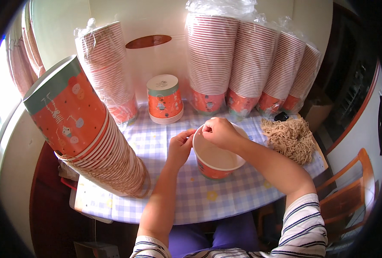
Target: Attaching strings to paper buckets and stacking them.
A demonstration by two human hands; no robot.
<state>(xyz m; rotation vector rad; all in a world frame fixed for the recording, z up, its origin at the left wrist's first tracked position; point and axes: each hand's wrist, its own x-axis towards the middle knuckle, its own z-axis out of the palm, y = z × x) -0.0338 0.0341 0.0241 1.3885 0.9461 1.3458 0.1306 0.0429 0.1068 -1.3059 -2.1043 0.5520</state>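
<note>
A white-lined paper bucket (214,172) with an orange and green outside stands upright on the table before me. Against the outside of its left rim, my left hand (181,147) has its thumb and fingertips pinched together. My right hand (220,132) reaches over the opening, its fingers curled closed just inside the same stretch of rim. Whatever either pinch holds is too small or hidden to make out. Close by on the left leans a tall nested stack of matching buckets (72,114), upside down, with beige cords (113,174) looped round its lower rims.
A tangled heap of beige cords (289,138) lies at the table's right, a small black object (281,116) behind it. Plastic-wrapped bucket stacks (212,56) line the back, with another wrapped stack (107,69) at back left. A short upturned stack (164,101) stands between. A wooden chair (350,193) is at right.
</note>
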